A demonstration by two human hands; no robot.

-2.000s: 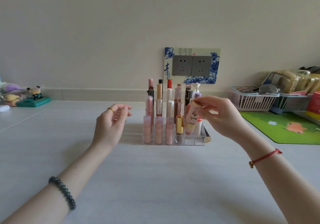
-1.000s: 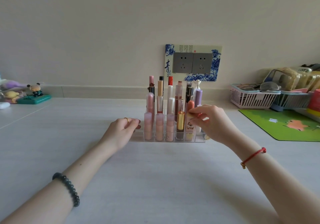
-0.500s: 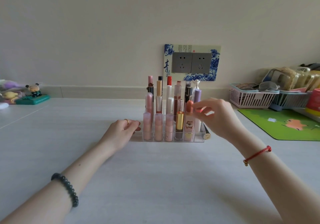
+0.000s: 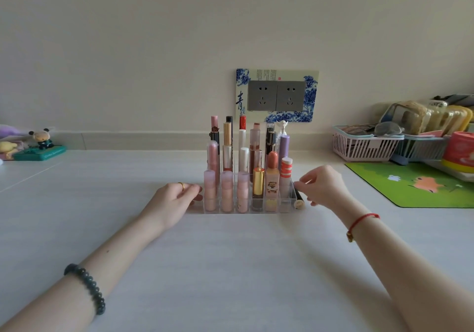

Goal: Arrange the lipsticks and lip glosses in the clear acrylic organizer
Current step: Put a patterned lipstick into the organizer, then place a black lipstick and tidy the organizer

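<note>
Head view, looking down: left hand [image 4: 177, 198] curled against the left end of the clear acrylic organizer [image 4: 256, 210], grip or mere bracing impossible to tell; right hand [image 4: 323, 188] half-curled at a dark tube [image 4: 298, 199] lying on the table [image 4: 230, 267] just beside the organizer's right wall, contact unclear.

Best to pinch mid-length, lift clear of the wall, turn upright; lower gently into a free slot, sparing neighbours.

Standing inside: pink tubes [image 4: 227, 190], gold-capped lipstick [image 4: 258, 181], striped-cap tube [image 4: 285, 170]; taller ones behind.

Far right: pink basket [image 4: 364, 149] with glasses [image 4: 387, 129].

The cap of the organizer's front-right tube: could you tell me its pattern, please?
The cap has orange-and-white stripes; head view.
</note>
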